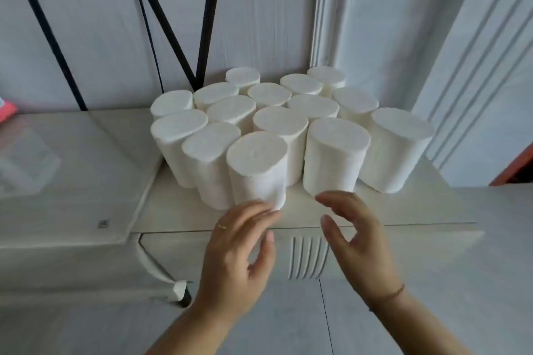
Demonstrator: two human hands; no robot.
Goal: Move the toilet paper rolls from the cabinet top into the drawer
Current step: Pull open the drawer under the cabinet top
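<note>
Several white toilet paper rolls (277, 121) stand upright in a tight cluster on the pale cabinet top (403, 207). My left hand (242, 251) reaches up from below with fingers spread, its fingertips touching the base of the nearest front roll (258, 167). My right hand (357, 236) is open and curved, its fingertips just below the front right roll (334, 158), holding nothing. The drawer front (305, 256) with vertical grooves sits below the cabinet edge and looks closed.
A glass panel (72, 176) covers the lower surface to the left, with a pink object (7, 109) at the far left edge. Black metal legs (173, 32) lean against the white wall behind. A white cable (155, 268) hangs at the cabinet's left front.
</note>
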